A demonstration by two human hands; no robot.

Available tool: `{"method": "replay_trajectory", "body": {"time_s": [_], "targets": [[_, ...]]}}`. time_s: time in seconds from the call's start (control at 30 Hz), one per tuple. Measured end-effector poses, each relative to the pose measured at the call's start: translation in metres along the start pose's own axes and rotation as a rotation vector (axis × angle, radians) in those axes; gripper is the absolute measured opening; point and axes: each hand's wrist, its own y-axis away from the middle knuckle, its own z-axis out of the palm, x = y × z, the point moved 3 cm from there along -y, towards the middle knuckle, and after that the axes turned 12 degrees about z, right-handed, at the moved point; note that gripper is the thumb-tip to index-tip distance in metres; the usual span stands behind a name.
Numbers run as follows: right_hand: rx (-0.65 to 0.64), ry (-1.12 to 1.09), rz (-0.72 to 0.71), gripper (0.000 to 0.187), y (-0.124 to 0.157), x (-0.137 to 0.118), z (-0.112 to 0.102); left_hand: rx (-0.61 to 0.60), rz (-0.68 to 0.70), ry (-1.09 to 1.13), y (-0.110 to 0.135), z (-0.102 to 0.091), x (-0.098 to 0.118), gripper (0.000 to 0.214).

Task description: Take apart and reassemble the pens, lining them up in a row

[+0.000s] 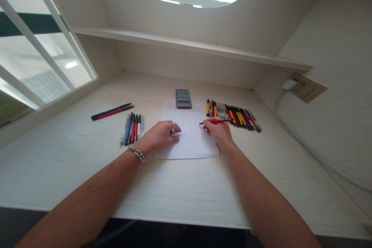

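A white sheet of paper (190, 139) lies on the pale wooden desk (186, 190). My left hand (161, 135) rests on the sheet's left edge with its fingers curled in, pressing the paper; a chain bracelet sits on that wrist. My right hand (218, 131) holds a red pen (216, 121) over the sheet's right side, tip pointing left. Right of it lies a row of several pens (234, 115) in yellow, red, black and grey. Left of the paper is a smaller group of several pens (133, 128).
Two long pens, one blue and one red (112, 111), lie apart at the left. A small dark blurred object (183, 99) sits at the paper's top edge. A shelf (188, 46) runs above the desk. A wall socket with plug (302, 87) and a cable (314, 155) are at the right.
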Motion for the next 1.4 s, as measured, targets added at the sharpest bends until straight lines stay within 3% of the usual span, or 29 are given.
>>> {"method": "replay_trajectory", "body": {"time_s": [0.3,0.57,0.7,0.9,1.0,1.1,1.27,1.4], "targets": [[-0.022,0.083,-0.04,0.018,0.006,-0.006,0.0,-0.006,0.012,-0.001,0.0,0.0,0.001,0.026],[0.074,0.064,0.019,0.015,0.001,-0.001,-0.001,0.008,0.011,0.001,0.0,0.002,-0.002,0.026],[0.033,-0.081,0.052,0.021,0.004,-0.004,-0.005,0.004,0.016,-0.01,0.0,0.0,0.0,0.026],[-0.179,-0.349,0.089,0.043,0.019,-0.02,-0.011,0.033,0.015,0.01,0.002,-0.004,0.001,0.026],[-0.097,-0.466,0.06,0.048,0.02,-0.024,-0.013,0.065,-0.02,-0.003,0.002,-0.009,-0.005,0.025],[-0.018,-0.634,0.021,0.047,0.018,-0.026,-0.015,0.131,-0.078,-0.048,0.002,-0.019,-0.011,0.025],[-0.177,-0.804,0.048,0.045,0.018,-0.034,-0.02,0.279,-0.131,-0.144,0.004,-0.035,-0.016,0.024],[-0.258,-0.847,0.111,0.064,0.021,-0.039,-0.031,0.388,-0.179,-0.169,0.007,-0.044,-0.017,0.026]]}}
